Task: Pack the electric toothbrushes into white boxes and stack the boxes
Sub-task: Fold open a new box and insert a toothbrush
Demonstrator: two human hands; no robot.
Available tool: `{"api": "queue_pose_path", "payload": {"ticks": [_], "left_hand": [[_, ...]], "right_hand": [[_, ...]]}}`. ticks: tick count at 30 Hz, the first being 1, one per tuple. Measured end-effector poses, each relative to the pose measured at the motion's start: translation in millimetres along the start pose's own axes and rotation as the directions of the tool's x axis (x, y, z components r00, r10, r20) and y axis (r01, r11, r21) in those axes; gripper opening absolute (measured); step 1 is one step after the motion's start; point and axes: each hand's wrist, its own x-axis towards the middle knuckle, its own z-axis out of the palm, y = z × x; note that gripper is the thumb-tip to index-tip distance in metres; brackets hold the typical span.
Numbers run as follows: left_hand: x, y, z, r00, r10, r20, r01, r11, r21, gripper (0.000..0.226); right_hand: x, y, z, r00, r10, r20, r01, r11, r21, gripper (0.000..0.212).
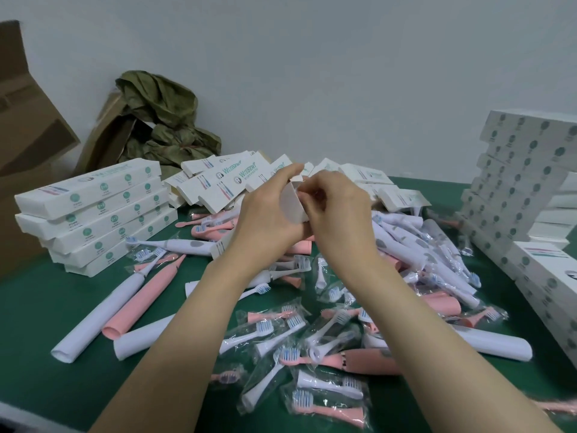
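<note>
Green table [37, 307] fills the lower frame. Tall stack of white boxes [515, 182] at right edge, shorter stack [93, 214] mid left, loose boxes [224, 182] heaped upper centre. Toothbrush heap [402, 239], pink and white handles plus bagged heads, sprawls across the middle. Centre frame, above the heap, the left hand [268, 214] curls round a held box [292, 204] while the right hand [340, 207] pinches its top end. The box is off the table, between both hands.

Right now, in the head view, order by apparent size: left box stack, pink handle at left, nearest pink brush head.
1. left box stack
2. pink handle
3. pink brush head, smallest although nearest
</note>
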Motion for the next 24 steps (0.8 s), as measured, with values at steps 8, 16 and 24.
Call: {"api": "queue_pose_path", "payload": {"ticks": [8, 16, 24], "left_hand": [[3, -21, -14, 0.998, 0.046, -0.046, -0.041, 0.993, 0.108, 0.070], [1, -25, -5, 0.998, 0.064, -0.006, -0.063, 0.989, 0.131, 0.068], [-2, -25, -16, 0.999, 0.033, -0.035, -0.030, 0.996, 0.085, 0.068]], "right_hand": [[-42, 8, -4, 0.981, -0.029, -0.189, 0.078, 0.963, 0.259, 0.023], [-75, 7, 20, 0.603, -0.137, 0.786, 0.290, 0.955, -0.056, 0.026], [-55, 18, 9, 0.702, -0.099, 0.705, 0.162, 0.987, -0.022, 0.009]]}}
